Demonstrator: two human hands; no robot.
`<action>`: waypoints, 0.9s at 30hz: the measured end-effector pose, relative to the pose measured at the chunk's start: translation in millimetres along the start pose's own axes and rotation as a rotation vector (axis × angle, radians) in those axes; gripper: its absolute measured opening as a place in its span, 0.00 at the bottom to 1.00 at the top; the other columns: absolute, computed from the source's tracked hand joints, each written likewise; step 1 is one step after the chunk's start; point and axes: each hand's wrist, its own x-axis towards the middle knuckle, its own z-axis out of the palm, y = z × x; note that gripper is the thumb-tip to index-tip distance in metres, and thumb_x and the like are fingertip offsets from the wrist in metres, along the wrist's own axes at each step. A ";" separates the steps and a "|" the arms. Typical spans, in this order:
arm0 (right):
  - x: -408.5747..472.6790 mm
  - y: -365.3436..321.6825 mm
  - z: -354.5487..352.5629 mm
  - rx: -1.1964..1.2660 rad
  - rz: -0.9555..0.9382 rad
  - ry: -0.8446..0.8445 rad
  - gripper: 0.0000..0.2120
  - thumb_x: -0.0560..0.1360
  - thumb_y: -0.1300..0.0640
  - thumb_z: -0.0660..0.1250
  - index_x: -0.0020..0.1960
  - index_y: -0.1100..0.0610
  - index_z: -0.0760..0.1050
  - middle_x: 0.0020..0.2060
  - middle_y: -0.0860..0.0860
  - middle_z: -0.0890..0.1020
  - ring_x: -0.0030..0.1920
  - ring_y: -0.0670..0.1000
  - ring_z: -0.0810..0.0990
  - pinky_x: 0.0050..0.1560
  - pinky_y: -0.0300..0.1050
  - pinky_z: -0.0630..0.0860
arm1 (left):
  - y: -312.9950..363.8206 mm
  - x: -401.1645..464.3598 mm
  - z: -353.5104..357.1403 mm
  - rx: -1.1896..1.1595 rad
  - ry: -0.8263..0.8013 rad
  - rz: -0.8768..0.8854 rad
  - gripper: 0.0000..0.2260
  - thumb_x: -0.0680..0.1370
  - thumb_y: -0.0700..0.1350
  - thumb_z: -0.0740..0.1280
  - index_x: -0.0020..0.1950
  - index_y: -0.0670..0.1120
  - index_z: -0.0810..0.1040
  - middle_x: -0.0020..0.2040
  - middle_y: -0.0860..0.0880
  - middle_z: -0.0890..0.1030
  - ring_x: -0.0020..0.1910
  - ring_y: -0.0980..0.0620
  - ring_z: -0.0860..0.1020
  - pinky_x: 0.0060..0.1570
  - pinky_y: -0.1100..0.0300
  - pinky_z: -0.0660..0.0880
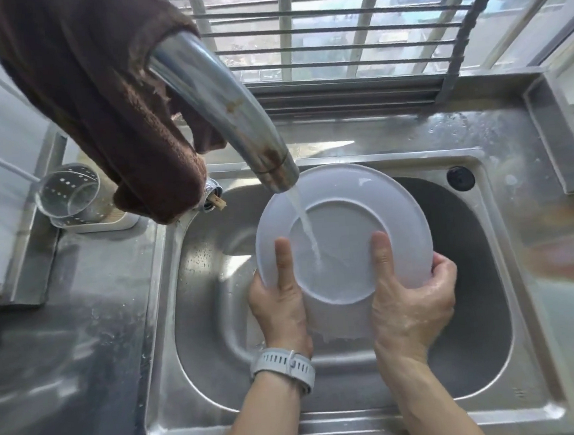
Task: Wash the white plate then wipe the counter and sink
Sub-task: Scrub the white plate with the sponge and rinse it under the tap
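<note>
The white plate (344, 219) is tilted over the steel sink (209, 251), underside toward me. Water runs from the chrome faucet (232, 108) onto the plate's base ring. My left hand (280, 300) grips the plate's lower left edge, thumb lying on the underside. My right hand (412, 296) grips the lower right edge, thumb up on the base, fingers wrapped behind the rim. Both hands are wet. A brown cloth (97, 95) hangs draped over the faucet neck at upper left.
A perforated metal utensil holder (71, 196) stands on the wet steel counter (65, 337) left of the sink. A black overflow cap (460, 178) sits at the sink's back right corner. A barred window (332, 25) runs behind the sink. A grey watch is on my left wrist.
</note>
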 end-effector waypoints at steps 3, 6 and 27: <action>6.0 8.6 -7.9 -0.115 0.013 -0.013 0.32 0.69 0.29 0.71 0.57 0.55 0.71 0.45 0.48 0.81 0.44 0.54 0.80 0.47 0.48 0.76 | -3.9 -5.0 -2.1 0.073 -0.060 0.071 0.23 0.67 0.62 0.76 0.52 0.47 0.84 0.45 0.52 0.88 0.45 0.53 0.87 0.41 0.59 0.82; 9.4 22.6 -8.2 -0.344 0.075 -0.144 0.35 0.78 0.32 0.59 0.70 0.61 0.66 0.59 0.58 0.78 0.57 0.62 0.78 0.55 0.52 0.73 | -10.6 -0.9 -5.7 0.082 -0.056 0.022 0.05 0.74 0.54 0.77 0.46 0.54 0.87 0.45 0.51 0.89 0.49 0.48 0.87 0.52 0.45 0.84; -9.5 -8.1 63.3 -0.951 -0.937 -1.031 0.29 0.80 0.40 0.42 0.77 0.44 0.63 0.80 0.56 0.61 0.80 0.63 0.55 0.76 0.69 0.49 | -10.1 2.0 -23.2 0.156 0.079 0.055 0.19 0.84 0.60 0.61 0.50 0.50 0.87 0.48 0.52 0.88 0.51 0.55 0.86 0.55 0.55 0.81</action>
